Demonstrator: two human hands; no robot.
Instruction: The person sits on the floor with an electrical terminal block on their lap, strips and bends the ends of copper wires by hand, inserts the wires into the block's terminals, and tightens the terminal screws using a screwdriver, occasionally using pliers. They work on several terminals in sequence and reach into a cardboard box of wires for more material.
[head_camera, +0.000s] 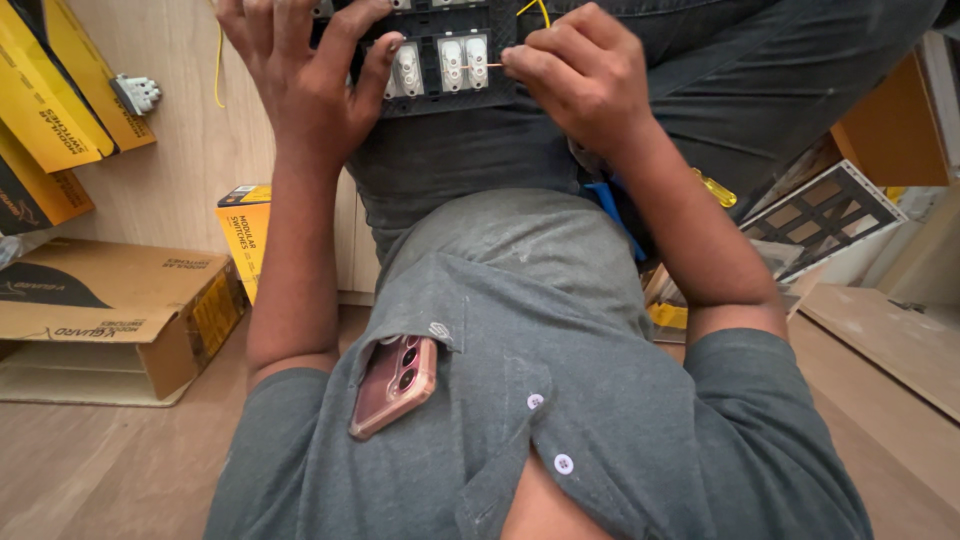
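— Item: switch plate (440, 62)?
— Top cut off by the frame edge; my left hand (305, 85) covers its left modules.
— Wire (478, 67)?
— Its end is hidden inside my right hand (585, 80).
— Screwdriver (715, 187)?
— Only the yellow handle shows behind my forearm.
— Phone (395, 385)?
— Lower half sunk in my pocket.

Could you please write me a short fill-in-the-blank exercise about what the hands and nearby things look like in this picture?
1. The left hand steadies a black switch plate resting on the person's ____.
2. The right hand pinches a thin ____ against the plate.
3. A pink phone sits in the shirt's chest ____.
4. A cardboard box lies on the floor on the ____ side of the picture.

Missing words: lap; wire; pocket; left
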